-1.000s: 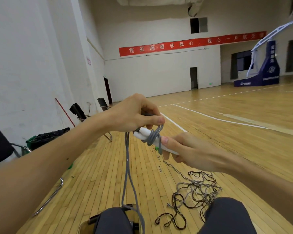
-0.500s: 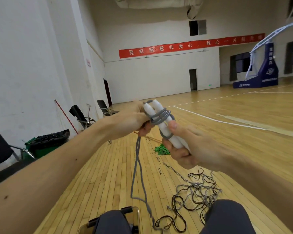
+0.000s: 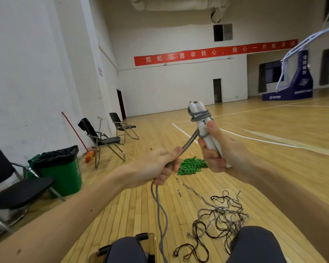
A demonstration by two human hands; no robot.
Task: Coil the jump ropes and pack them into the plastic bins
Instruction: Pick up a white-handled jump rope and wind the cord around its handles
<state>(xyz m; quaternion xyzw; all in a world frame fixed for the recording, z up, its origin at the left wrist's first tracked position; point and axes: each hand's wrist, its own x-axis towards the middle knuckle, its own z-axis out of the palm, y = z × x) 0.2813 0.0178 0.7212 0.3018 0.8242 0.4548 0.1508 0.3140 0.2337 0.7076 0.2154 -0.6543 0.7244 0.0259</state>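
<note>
Right hand (image 3: 223, 150) has a firm grip round the lower half of the two white plastic jump-rope handles (image 3: 202, 128), thumb pressed on the front, and the handles stand upright side by side. The grey rope cord (image 3: 199, 116) is wrapped in several turns near their tops. Left hand (image 3: 160, 168), below and left of the handles, has a closed grip on the doubled cord, taut up to the wraps; beneath it two strands hang slack between the knees (image 3: 125, 249). On the wooden floor (image 3: 273, 158) just below the handles lies a green heap of flat pieces (image 3: 191, 166); further below, a tangle of grey and dark cords (image 3: 222, 215). Far left, a green bin with black liner (image 3: 63, 168).
</note>
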